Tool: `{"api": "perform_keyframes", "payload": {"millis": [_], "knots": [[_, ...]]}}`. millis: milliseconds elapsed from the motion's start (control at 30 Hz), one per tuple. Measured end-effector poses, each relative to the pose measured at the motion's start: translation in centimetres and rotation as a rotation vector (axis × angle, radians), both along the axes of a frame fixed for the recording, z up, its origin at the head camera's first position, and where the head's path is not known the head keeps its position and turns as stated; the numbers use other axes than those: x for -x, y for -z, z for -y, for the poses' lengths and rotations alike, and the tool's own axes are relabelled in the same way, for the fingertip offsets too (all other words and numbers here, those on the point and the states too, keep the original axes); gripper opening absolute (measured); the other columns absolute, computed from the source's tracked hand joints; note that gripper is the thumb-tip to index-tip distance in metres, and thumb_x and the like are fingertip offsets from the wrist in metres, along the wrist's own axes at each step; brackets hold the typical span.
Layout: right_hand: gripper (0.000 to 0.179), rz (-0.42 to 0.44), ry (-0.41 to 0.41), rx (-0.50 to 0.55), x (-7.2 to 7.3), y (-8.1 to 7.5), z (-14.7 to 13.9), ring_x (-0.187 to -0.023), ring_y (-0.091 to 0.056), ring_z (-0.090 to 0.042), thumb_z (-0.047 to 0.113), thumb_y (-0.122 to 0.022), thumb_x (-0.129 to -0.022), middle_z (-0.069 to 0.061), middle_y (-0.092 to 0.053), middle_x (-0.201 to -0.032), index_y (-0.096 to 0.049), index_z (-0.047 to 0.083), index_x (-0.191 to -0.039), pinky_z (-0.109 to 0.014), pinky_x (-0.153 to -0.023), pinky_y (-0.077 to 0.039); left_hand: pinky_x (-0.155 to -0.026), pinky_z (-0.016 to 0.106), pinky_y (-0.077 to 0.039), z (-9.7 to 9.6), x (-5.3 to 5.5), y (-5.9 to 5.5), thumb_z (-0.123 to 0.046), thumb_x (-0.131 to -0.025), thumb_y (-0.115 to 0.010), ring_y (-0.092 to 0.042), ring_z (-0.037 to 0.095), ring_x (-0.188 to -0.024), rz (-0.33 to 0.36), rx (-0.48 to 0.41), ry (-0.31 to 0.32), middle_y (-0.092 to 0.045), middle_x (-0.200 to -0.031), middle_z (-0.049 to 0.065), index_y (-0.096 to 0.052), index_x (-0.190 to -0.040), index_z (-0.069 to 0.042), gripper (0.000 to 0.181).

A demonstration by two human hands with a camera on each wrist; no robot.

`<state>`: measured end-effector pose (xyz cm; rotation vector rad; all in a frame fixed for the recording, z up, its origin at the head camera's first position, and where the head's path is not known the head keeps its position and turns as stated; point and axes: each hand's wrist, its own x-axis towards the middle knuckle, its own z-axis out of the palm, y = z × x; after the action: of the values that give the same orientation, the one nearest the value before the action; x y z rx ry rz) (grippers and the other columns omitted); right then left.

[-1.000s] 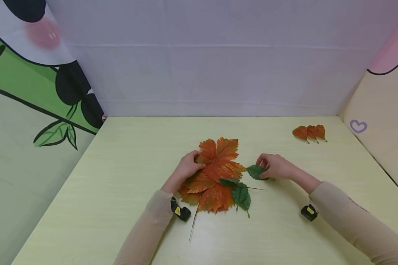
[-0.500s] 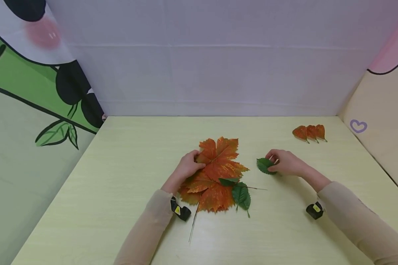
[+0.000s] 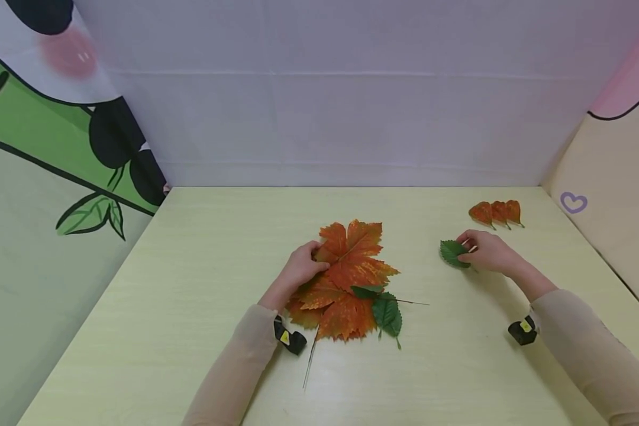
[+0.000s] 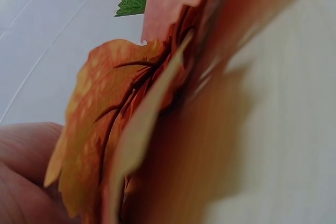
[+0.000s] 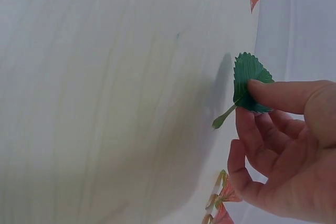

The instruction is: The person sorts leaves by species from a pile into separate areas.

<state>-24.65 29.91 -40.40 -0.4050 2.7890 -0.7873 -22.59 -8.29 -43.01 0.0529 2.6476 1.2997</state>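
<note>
A small yellow label (image 3: pixel 284 338) is carried on the black wrist device (image 3: pixel 297 343) at the left sleeve, and another yellow patch (image 3: pixel 525 326) on the black device (image 3: pixel 516 335) at the right sleeve; any print on them is too small to be read. A purple heart outline (image 3: pixel 573 202) is drawn on the cream side panel (image 3: pixel 617 225). The edge of a pile of large, jagged orange-red leaves (image 3: pixel 354 260) is gripped by the left hand (image 3: pixel 302 265), with the thumb laid on top; the other fingers are largely covered by the leaves, so their exact hold cannot be made out. A small oval green leaf with a toothed edge (image 3: pixel 451 253) is pinched between thumb and fingers by the right hand (image 3: pixel 489 251), above the pale wood-grained table (image 3: pixel 207 248), near three small orange leaves (image 3: pixel 495 213) laid overlapping in a row. Other serrated green leaves (image 3: pixel 388 315) are laid against the pile's right side, partly overlapping, and thin dark stems (image 3: pixel 310 358) are seen protruding below it. In the left wrist view, the nearest orange leaves are blurred and cut off by the frame.
</note>
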Motion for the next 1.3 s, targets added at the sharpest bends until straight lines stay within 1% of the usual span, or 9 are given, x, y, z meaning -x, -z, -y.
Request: {"api": "perform_keyframes", "payload": {"millis": [133, 267, 500, 767, 933, 1067, 1200, 1300], "knots": [[0.035, -0.005, 0.024, -0.015, 0.1, -0.2, -1.0, -0.088, -0.054, -0.030, 0.013, -0.062, -0.083, -0.019, -0.058, -0.096, -0.052, -0.006, -0.110, -0.041, -0.073, -0.042, -0.080, 0.038, -0.044, 0.0, 0.0, -0.1, -0.013, -0.082, -0.064, -0.055, 0.025, -0.093, 0.000, 0.007, 0.004, -0.059, -0.109, 0.012, -0.053, -0.117, -0.005, 0.038], [0.037, 0.000, 0.049, -0.012, 0.2, -0.2, -2.0, -0.089, -0.054, -0.032, 0.013, -0.060, -0.084, -0.022, -0.058, -0.097, -0.050, -0.008, -0.112, -0.041, -0.073, -0.042, -0.080, 0.038, -0.044, 0.0, 0.0, -0.1, -0.013, -0.082, -0.064, -0.054, 0.025, -0.093, -0.001, 0.014, 0.007, -0.059, -0.110, 0.012, -0.053, -0.118, -0.005, 0.038], [0.038, 0.012, 0.098, -0.021, 0.7, 0.4, -4.2, -0.091, -0.051, -0.035, 0.015, -0.059, -0.086, -0.025, -0.055, -0.100, -0.049, -0.009, -0.114, -0.041, -0.073, -0.041, -0.078, 0.037, -0.044, 0.0, 0.2, 0.2, -0.013, -0.082, -0.064, -0.054, 0.025, -0.091, -0.005, 0.016, 0.008, -0.059, -0.109, 0.011, -0.053, -0.116, -0.006, 0.037], [0.037, 0.019, 0.122, -0.030, 1.1, 0.7, -6.5, -0.092, -0.050, -0.038, 0.011, -0.055, -0.086, -0.029, -0.053, -0.102, -0.047, -0.012, -0.114, -0.044, -0.075, -0.041, -0.081, 0.038, -0.044, -0.1, -0.1, 0.3, -0.013, -0.082, -0.064, -0.054, 0.025, -0.093, 0.005, 0.009, -0.003, -0.059, -0.110, 0.011, -0.053, -0.118, -0.006, 0.038], [0.038, 0.027, 0.149, -0.040, 1.2, 0.6, -7.6, -0.092, -0.049, -0.040, 0.010, -0.052, -0.087, -0.033, -0.051, -0.104, -0.045, -0.014, -0.116, -0.039, -0.072, -0.043, -0.081, 0.039, -0.044, -0.1, -0.2, 0.2, -0.014, -0.083, -0.064, -0.055, 0.025, -0.094, 0.007, 0.003, -0.006, -0.058, -0.111, 0.011, -0.053, -0.118, -0.006, 0.038], [0.041, 0.040, 0.176, -0.027, 1.2, 0.6, -8.7, -0.095, -0.049, -0.042, 0.012, -0.052, -0.088, -0.036, -0.048, -0.109, -0.043, -0.015, -0.119, -0.036, -0.070, -0.045, -0.080, 0.039, -0.044, -0.1, -0.2, 0.1, -0.013, -0.082, -0.063, -0.055, 0.025, -0.093, 0.002, 0.001, -0.002, -0.059, -0.110, 0.012, -0.053, -0.117, -0.006, 0.037], [0.045, 0.046, 0.203, -0.012, 1.3, 0.6, -9.9, -0.099, -0.047, -0.047, 0.015, -0.051, -0.089, -0.039, -0.045, -0.114, -0.041, -0.016, -0.120, -0.040, -0.073, -0.046, -0.080, 0.039, -0.044, -0.1, -0.2, 0.0, -0.013, -0.082, -0.064, -0.055, 0.025, -0.093, 0.001, -0.003, -0.002, -0.059, -0.109, 0.011, -0.053, -0.117, -0.006, 0.037], [0.047, 0.041, 0.222, -0.013, 1.4, 0.5, -10.7, -0.099, -0.047, -0.048, 0.016, -0.051, -0.089, -0.039, -0.045, -0.114, -0.040, -0.017, -0.121, -0.044, -0.075, -0.045, -0.080, 0.039, -0.044, -0.1, -0.2, 0.0, -0.013, -0.082, -0.064, -0.055, 0.025, -0.093, 0.001, -0.001, -0.003, -0.059, -0.109, 0.012, -0.053, -0.117, -0.006, 0.037]]}}
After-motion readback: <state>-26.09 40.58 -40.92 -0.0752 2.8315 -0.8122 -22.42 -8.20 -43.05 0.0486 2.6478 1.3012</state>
